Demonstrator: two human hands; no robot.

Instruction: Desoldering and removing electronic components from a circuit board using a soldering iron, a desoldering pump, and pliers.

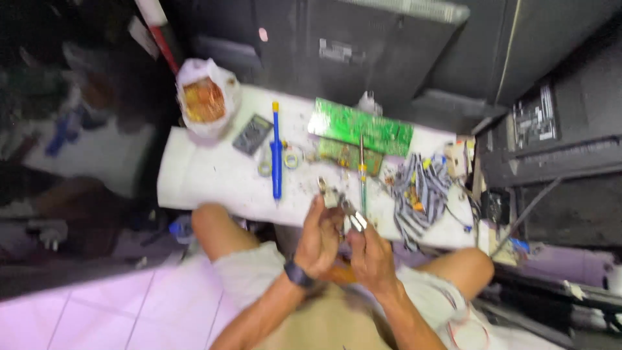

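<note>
Near the front edge of the white bench (194, 175), above our lap, we hold both hands close together. Our left hand (319, 241), with a dark band at the wrist, is curled with the fingers raised around a small metal part (332, 196); the blur keeps us from telling exactly what the part is. Our right hand (370, 249) is closed in a pinch on a small shiny metal piece (355, 221), which lies just beside the left hand's fingertips. Both pieces sit over the near edge of the bench, between our knees.

On the bench, to the left of the hands, lies a blue pen-shaped tool (276, 155) with a yellow tip at its far end, pointing near to far. Further left and far stands a white plastic bag (206, 97) with orange-brown contents. A dark flat device (253, 134) lies between bag and blue tool. A green circuit board (359, 126) lies at the far side, and a slim green-handled tool (362, 175) runs from it towards the hands. A striped cloth (418, 194) is crumpled at the right.
</note>
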